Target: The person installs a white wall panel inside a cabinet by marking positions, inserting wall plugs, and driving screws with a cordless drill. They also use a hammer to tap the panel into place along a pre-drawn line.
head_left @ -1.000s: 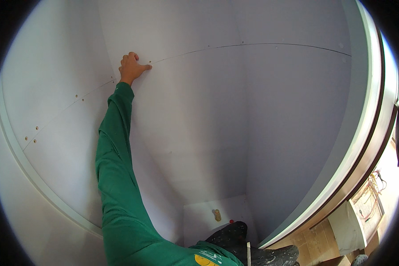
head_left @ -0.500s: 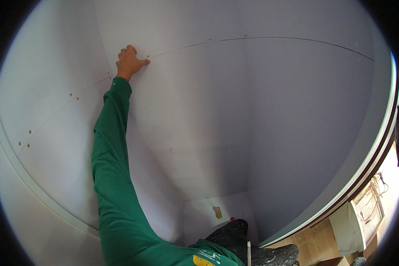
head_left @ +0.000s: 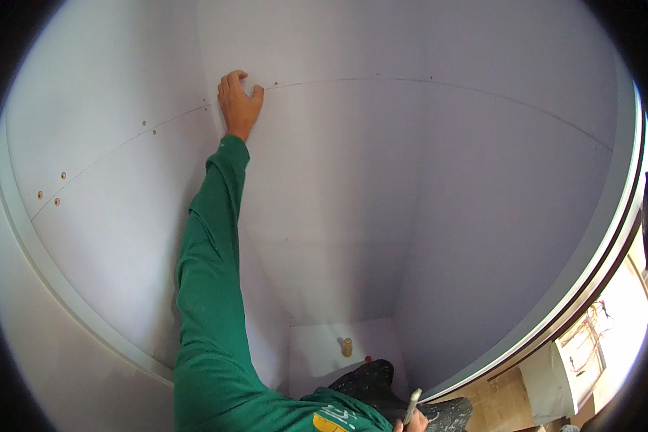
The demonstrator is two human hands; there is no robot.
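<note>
High on the pale back panel (head_left: 324, 187), close to the corner, my left hand (head_left: 240, 104) is at the wall with thumb and fingers apart. Nothing shows in its grasp. Beside it runs a thin dark seam line (head_left: 338, 81) with small holes along it. My right hand (head_left: 416, 420) shows only partly at the lower edge, in front of my body. It is closed on a slim whitish stick (head_left: 412, 405) that points upward; the lower end is hidden.
Tall pale panels enclose me on the left, back and right. A small tan cylinder (head_left: 347, 348) and a red round object (head_left: 368, 358) lie on the white base. Outside at the right are a white box-like unit (head_left: 551, 381), loose wires (head_left: 590, 327) and wood flooring (head_left: 507, 399).
My view has shifted, so the panels sit differently. My left hand's fingers have moved at the wall near the seam. My right hand has come into sight with the stick.
</note>
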